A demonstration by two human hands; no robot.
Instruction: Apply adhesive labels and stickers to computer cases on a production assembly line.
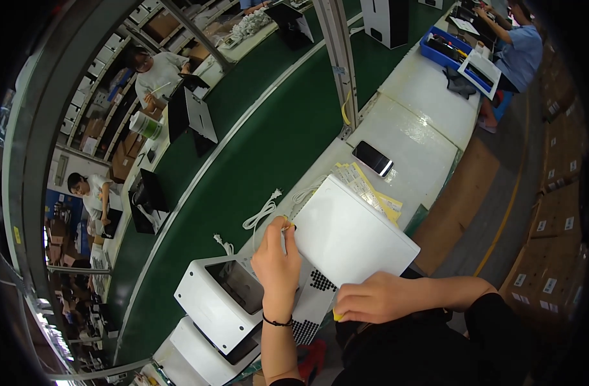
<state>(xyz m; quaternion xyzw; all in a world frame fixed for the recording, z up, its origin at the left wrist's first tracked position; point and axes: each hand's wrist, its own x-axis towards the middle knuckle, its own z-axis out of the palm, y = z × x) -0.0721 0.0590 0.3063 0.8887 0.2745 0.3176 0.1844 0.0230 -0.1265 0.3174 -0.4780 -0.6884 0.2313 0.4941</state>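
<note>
Left hand point(276, 265) pinches a small yellow piece point(285, 225) at the white panel's point(352, 235) far edge; right hand point(372, 297) grips its near edge. 2 white boxes point(220, 299) sit on the white surface point(423, 138) beside a green conveyor point(256, 148), 1 phone point(373, 158) further along.

White boxy appliance point(346, 238) with perforated vent side, tilted on the workbench edge, plain panel up.

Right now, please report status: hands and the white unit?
Left hand touching white unit by its far edge. Right hand steadying near corner. White cable lies beside it.
</note>
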